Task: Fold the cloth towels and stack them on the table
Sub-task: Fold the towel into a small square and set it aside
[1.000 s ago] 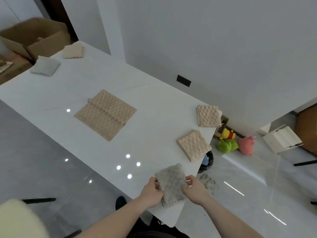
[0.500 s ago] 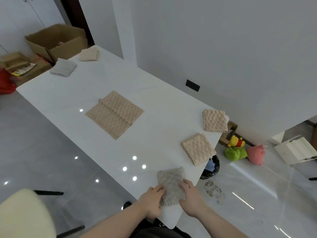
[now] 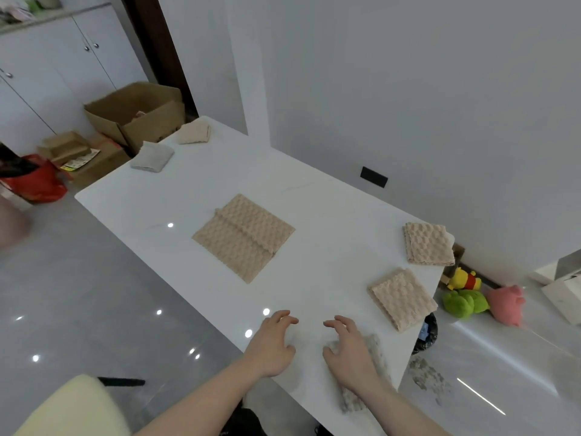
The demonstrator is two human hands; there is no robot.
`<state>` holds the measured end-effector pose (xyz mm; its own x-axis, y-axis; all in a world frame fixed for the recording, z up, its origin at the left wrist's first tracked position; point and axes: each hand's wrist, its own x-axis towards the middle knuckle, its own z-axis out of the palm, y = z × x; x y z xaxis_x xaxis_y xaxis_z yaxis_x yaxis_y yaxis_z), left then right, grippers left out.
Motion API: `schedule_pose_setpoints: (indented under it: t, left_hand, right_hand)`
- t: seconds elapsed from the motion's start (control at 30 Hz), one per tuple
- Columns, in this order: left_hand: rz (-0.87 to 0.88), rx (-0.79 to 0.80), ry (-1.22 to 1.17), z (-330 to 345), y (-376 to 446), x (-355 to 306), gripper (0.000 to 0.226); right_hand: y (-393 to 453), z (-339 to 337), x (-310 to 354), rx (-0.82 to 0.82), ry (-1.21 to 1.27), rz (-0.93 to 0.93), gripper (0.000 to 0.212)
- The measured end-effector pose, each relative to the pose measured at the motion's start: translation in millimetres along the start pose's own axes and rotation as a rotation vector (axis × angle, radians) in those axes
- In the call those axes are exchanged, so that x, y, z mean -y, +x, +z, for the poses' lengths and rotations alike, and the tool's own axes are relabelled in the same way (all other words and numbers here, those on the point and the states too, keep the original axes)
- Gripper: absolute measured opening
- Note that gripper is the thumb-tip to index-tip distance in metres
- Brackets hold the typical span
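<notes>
Grey towel (image 3: 375, 357): folded small and lying at the near right corner of the table (image 3: 317, 202), mostly under my right hand (image 3: 350, 352). Looked soft, light and floppy to me, the bumpy pile probably not slippery.
Where I'd grab: by two corners or along a folded edge, otherwise I figured the layers would slide apart.
Grip: right hand was fingers spread, palm down over the towel, nothing pinched; left hand (image 3: 273, 344) was open too, hovering over bare tabletop just beside it.
Beige ones: two folded towels (image 3: 401, 297) near the right edge, apart from each other; a big unfolded towel (image 3: 243, 236) mid-table, clearly not done yet.
Far end: two more folded bundles (image 3: 152, 155).
Hard to tell: the grey towel's left edge was washed out against the white top, and my wrist hid its near part, so I couldn't count the folds.
</notes>
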<state>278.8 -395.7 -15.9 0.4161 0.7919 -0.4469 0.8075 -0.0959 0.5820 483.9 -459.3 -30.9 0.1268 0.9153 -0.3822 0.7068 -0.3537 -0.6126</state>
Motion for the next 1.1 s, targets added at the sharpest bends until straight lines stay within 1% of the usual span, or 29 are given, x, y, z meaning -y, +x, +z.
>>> schedule_pose_setpoints:
  t: [0.23,0.47,0.6,0.73,0.93,1.1]
  left_hand:
    - [0.056,-0.023,0.027,-97,16,76,0.053]
    - [0.080,-0.032,0.080,-182,21,151,0.053]
    - [0.097,-0.105,0.068,-215,19,170,0.047]
    - [0.104,-0.156,0.064,-229,7,187,0.046]
    - [0.115,-0.091,0.130,-251,-12,221,0.046]
    - [0.167,-0.058,0.186,-279,11,240,0.046]
  right_hand:
    - [42,42,98,-0.140,0.205,0.046,0.045]
    - [59,75,175,-0.213,0.243,0.083,0.046]
    - [58,78,200,-0.242,0.246,0.044,0.045]
    - [64,85,206,-0.272,0.265,-0.010,0.045]
    - [59,115,223,-0.306,0.317,0.035,0.045]
    - [62,124,244,-0.336,0.294,0.065,0.043]
